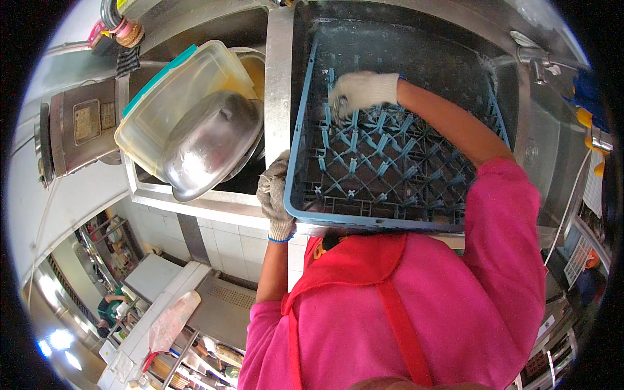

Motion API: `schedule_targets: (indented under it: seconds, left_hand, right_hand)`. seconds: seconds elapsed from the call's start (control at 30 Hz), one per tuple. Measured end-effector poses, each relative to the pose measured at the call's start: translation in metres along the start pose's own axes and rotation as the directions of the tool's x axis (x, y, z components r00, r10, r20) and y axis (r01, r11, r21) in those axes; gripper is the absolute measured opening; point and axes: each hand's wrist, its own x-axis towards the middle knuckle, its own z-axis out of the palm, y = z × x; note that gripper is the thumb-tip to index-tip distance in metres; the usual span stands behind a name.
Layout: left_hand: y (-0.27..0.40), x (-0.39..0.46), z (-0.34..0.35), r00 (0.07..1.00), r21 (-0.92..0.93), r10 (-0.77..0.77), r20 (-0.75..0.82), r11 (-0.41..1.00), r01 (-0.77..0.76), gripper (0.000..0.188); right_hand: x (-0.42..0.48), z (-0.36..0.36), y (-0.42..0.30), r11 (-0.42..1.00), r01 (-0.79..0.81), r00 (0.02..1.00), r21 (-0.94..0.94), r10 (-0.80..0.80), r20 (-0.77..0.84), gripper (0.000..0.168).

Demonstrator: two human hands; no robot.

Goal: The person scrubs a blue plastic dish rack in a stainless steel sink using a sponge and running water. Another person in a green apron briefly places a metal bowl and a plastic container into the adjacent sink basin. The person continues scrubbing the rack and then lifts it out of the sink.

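A blue plastic dishwasher rack with rows of upright pegs sits tilted in the right-hand steel sink, its near edge at the sink's front rim. My left hand, in a knitted work glove that looks wet and grey, is closed around the rack's near left corner. Over the pegs at the rack's left part is my right hand, in a pale knitted glove and blurred. Its fingers are curled on a scouring pad of steel wool, as far as the blur lets me tell.
The left sink holds a clear plastic container with a teal edge and a steel basin. A steel divider separates the sinks. A tap is at the right. Another person works far off at lower left.
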Motion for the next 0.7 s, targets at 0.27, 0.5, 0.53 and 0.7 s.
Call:
schedule_targets:
  seconds: [0.27,0.5,0.53,0.7]
  left_hand:
    - [0.011,0.005,0.011,1.000,-0.096,0.016,0.021,0.995,-0.014,0.025]
    - [0.016,0.005,0.010,1.000,0.008,0.012,0.019,1.000,-0.013,0.027]
    - [0.019,0.007,0.016,0.999,-0.043,-0.036,0.007,0.998,0.036,0.026]
    - [0.012,0.002,0.007,1.000,0.061,-0.028,0.001,0.998,0.028,0.028]
  right_hand:
    - [0.007,0.008,0.011,1.000,-0.001,0.999,-0.011,0.001,-0.048,0.032]
    - [0.017,-0.021,0.006,0.960,-0.280,0.954,0.026,0.281,-0.103,0.027]
    - [0.025,-0.004,0.039,0.947,-0.320,0.882,-0.024,0.288,-0.373,0.026]
    - [0.027,0.013,0.063,0.935,-0.328,0.900,-0.138,0.265,-0.347,0.029]
